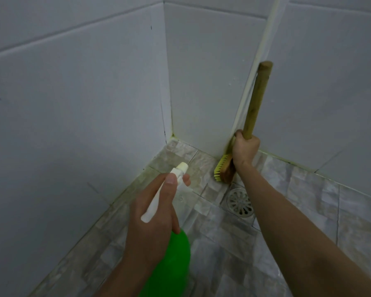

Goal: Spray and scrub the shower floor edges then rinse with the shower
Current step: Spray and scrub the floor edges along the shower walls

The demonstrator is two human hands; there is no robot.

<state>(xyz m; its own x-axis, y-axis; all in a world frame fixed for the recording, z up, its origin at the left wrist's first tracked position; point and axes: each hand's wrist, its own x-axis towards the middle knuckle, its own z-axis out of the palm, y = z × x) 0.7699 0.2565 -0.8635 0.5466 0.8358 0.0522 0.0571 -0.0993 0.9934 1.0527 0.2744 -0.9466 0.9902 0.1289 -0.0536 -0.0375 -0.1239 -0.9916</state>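
We see wall tiles (73, 93) of smooth white ceramic with a soft, dull sheen. The floor tiles (308, 200) look like mottled grey-beige stone, smooth, with a faint shine in places. The drain cover (239, 202) is bright, polished metal. The brush (258, 97) has a round handle of bare matt wood, jointed like bamboo, a brown wooden head, and stiff yellow bristles (219, 169) that look plastic. The spray bottle (171, 260) has a smooth, slightly glossy green plastic body and a matt white plastic trigger head (159, 200). The white strip (255, 67) running up the wall corner looks like smooth plastic.
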